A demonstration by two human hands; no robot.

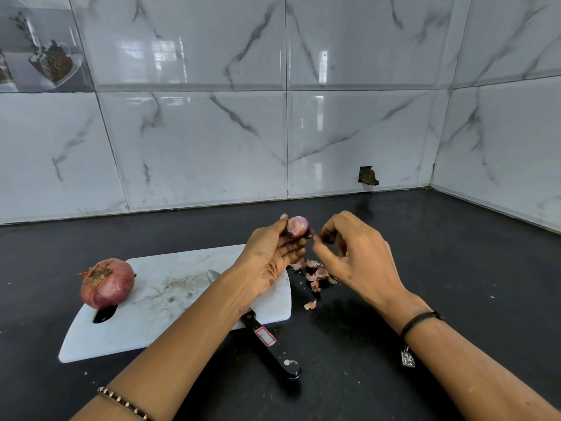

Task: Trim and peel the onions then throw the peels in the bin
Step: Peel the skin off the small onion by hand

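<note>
Your left hand [273,253] curls round the small onion [298,226], held above the desk [440,262], so your right hand [358,256], pinching its loose skin [312,237], drops peels [315,273] below.

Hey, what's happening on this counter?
A person is peeling onions by hand. The left hand holds a small onion above the black counter, and the right hand pinches a bit of skin at its side. Loose peels lie on the counter below. A big onion, not yet peeled, sits on the white cutting board, where a knife lies unused.
</note>
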